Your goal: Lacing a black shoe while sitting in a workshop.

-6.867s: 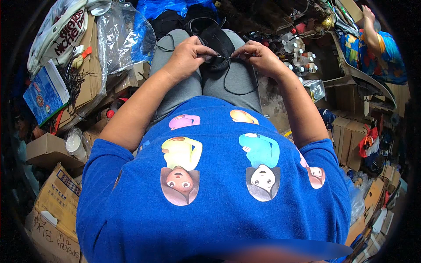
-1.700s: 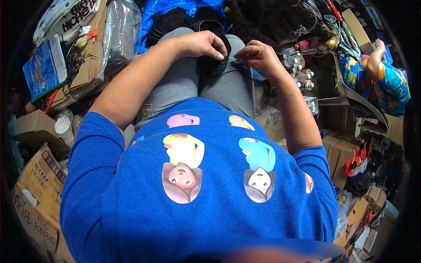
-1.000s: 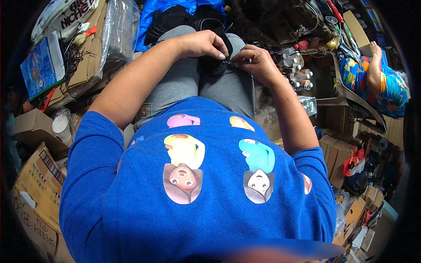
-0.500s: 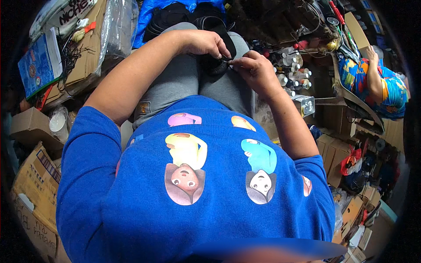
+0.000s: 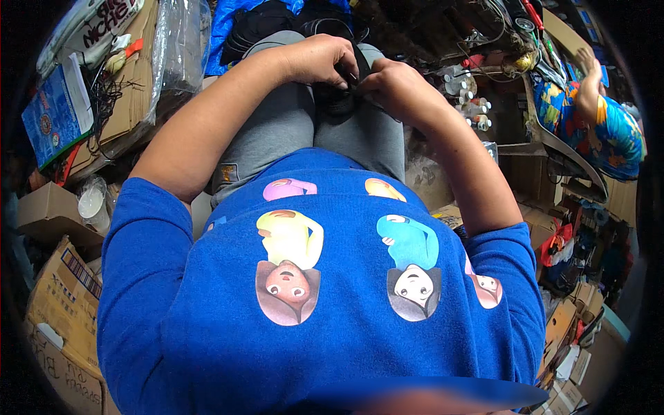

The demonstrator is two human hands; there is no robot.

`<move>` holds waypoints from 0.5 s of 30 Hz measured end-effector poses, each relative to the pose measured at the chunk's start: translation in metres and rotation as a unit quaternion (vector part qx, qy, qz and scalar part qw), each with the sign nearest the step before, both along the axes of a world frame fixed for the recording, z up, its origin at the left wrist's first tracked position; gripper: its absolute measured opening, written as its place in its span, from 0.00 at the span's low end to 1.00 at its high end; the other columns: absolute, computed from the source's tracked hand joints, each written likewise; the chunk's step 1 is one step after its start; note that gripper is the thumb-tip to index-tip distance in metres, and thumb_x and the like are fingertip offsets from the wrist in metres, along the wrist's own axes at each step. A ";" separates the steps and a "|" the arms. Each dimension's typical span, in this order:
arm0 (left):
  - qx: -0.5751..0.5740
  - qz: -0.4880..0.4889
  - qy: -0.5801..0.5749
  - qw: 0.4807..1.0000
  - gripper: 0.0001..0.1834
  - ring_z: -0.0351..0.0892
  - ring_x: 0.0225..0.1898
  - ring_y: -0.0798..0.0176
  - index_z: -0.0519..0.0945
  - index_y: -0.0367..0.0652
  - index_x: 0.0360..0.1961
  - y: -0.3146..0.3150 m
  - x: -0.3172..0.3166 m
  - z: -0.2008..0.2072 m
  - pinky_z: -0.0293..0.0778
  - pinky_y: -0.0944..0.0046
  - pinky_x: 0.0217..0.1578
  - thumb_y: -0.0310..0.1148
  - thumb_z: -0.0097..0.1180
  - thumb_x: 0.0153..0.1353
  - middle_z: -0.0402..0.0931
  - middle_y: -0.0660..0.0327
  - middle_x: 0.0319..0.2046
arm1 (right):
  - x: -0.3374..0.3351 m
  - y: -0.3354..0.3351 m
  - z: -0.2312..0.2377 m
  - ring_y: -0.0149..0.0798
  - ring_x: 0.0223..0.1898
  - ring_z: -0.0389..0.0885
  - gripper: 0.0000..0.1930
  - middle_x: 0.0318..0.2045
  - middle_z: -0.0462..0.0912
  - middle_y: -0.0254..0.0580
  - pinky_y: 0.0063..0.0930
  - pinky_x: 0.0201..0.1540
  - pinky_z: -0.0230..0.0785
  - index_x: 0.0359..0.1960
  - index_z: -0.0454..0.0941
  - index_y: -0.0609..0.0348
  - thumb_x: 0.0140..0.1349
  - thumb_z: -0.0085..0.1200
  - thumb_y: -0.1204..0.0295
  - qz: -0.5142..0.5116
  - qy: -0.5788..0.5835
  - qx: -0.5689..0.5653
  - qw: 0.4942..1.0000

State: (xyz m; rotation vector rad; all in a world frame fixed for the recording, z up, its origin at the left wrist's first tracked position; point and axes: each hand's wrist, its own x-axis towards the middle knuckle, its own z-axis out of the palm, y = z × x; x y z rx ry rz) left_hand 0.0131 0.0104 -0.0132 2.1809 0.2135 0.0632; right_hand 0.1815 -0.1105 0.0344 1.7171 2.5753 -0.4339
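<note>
A black strap-like piece [image 5: 335, 104] lies over my lap, between my grey-trousered thighs. My left hand [image 5: 324, 61] reaches it from the left, with its fingers bent down and closed on the black material. From the right, my right hand [image 5: 398, 86] pinches the same piece close to the left fingertips. The pinch points are dark and partly covered by the fingers, so finer detail is lost. Beyond my knees, more black looped pieces [image 5: 259, 31] rest on a blue plastic sheet [image 5: 220, 34].
At left are flattened cardboard [image 5: 131, 83], a blue booklet [image 5: 55, 114], a carton [image 5: 52, 214] and a clear plastic cup [image 5: 92, 203]. Several small bottles [image 5: 477, 107] stand to the right. Farther right, a co-worker in a colourful patterned shirt [image 5: 615, 135] raises an arm beside a cardboard sheet [image 5: 567, 34].
My right hand has come in and turned, its knuckles now higher and nearer the left hand. The left hand has shifted slightly up. The co-worker's hand has risen.
</note>
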 end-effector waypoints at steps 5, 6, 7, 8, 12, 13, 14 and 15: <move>0.016 0.039 -0.020 0.999 0.15 0.77 0.38 0.63 0.81 0.40 0.36 0.002 0.001 0.000 0.73 0.65 0.42 0.26 0.67 0.44 0.72 0.62 0.32 | 0.012 0.004 -0.001 0.45 0.32 0.78 0.12 0.27 0.77 0.44 0.34 0.38 0.71 0.37 0.84 0.50 0.48 0.59 0.76 0.006 0.028 -0.027 0.999; 0.016 0.036 -0.020 0.999 0.15 0.77 0.38 0.63 0.81 0.40 0.36 0.003 0.003 -0.004 0.73 0.65 0.42 0.26 0.67 0.44 0.72 0.62 0.32 | 0.006 0.006 -0.011 0.46 0.32 0.79 0.11 0.28 0.78 0.44 0.33 0.38 0.72 0.36 0.83 0.52 0.48 0.60 0.76 -0.038 0.081 -0.053 0.995; 0.020 0.059 -0.036 0.997 0.16 0.77 0.38 0.60 0.80 0.40 0.36 0.004 0.004 -0.010 0.73 0.64 0.41 0.28 0.68 0.43 0.72 0.60 0.32 | 0.000 0.008 -0.018 0.46 0.32 0.80 0.11 0.28 0.80 0.45 0.32 0.38 0.72 0.36 0.82 0.55 0.48 0.61 0.75 -0.083 0.134 -0.077 0.985; 0.024 0.082 -0.051 0.995 0.18 0.77 0.38 0.58 0.79 0.40 0.36 0.004 0.005 -0.015 0.73 0.63 0.41 0.30 0.69 0.41 0.72 0.59 0.32 | -0.002 0.008 -0.022 0.44 0.31 0.81 0.11 0.29 0.81 0.47 0.31 0.37 0.72 0.35 0.81 0.59 0.48 0.62 0.73 -0.091 0.137 -0.074 0.984; 0.170 0.268 -0.125 0.940 0.20 0.76 0.39 0.52 0.76 0.40 0.39 -0.021 -0.006 -0.009 0.72 0.61 0.42 0.32 0.68 0.44 0.72 0.55 0.34 | 0.007 -0.012 -0.018 0.29 0.29 0.76 0.11 0.26 0.80 0.36 0.25 0.34 0.69 0.34 0.80 0.61 0.52 0.63 0.69 -0.219 0.256 -0.081 0.938; 0.176 0.283 -0.123 0.935 0.20 0.76 0.39 0.48 0.75 0.41 0.41 -0.032 -0.016 -0.006 0.72 0.57 0.41 0.35 0.66 0.47 0.74 0.53 0.34 | 0.010 -0.016 -0.018 0.25 0.28 0.74 0.11 0.25 0.79 0.32 0.23 0.33 0.67 0.33 0.79 0.62 0.54 0.62 0.67 -0.283 0.331 -0.115 0.893; 0.183 0.297 -0.121 0.929 0.21 0.76 0.39 0.44 0.74 0.42 0.42 -0.039 -0.026 -0.004 0.72 0.52 0.39 0.39 0.64 0.49 0.76 0.51 0.34 | 0.017 -0.019 -0.018 0.25 0.28 0.74 0.11 0.25 0.79 0.32 0.23 0.33 0.67 0.33 0.79 0.62 0.54 0.62 0.67 -0.281 0.332 -0.114 0.893; 0.183 0.298 -0.118 0.929 0.21 0.76 0.39 0.44 0.74 0.42 0.42 -0.045 -0.037 -0.003 0.72 0.52 0.39 0.39 0.64 0.49 0.76 0.51 0.34 | 0.024 -0.026 -0.017 0.23 0.29 0.71 0.12 0.25 0.77 0.30 0.21 0.34 0.65 0.32 0.79 0.62 0.56 0.61 0.65 -0.297 0.360 -0.190 0.864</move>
